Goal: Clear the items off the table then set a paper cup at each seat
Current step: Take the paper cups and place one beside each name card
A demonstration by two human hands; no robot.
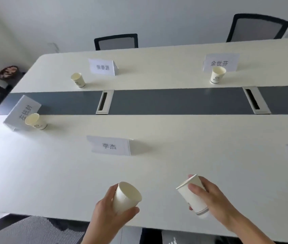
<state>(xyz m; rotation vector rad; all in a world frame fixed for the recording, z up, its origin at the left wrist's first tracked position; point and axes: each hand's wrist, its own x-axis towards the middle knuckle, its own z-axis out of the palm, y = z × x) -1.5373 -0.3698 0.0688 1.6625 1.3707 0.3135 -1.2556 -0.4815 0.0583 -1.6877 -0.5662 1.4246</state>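
Five paper cups in view, none showing any contents. Far-left cup (78,80) stands upright on the table (192,138), near a name card (102,66). Far-right cup (217,75) stands upright just in front of a second card (220,62), overlapping it in view. A third cup (36,121) stands at the left end, in front of a tilted card (22,112); contact cannot be confirmed. A fourth card (110,145) stands on the near half, with no cup beside it.

Left hand (109,206) grips a cup (126,196) over the near table edge, tilted with its mouth facing up and right; interior visible and empty. Fingers wrap the far side, thumb (129,213) under the base.

Right hand (215,199) grips another cup (191,195), tilted with rim up and left, base toward the wrist. Thumb (196,188) presses the near wall, fingertips show past the rim. Its interior is not visible.

Two chairs (117,41) stand behind the far edge.
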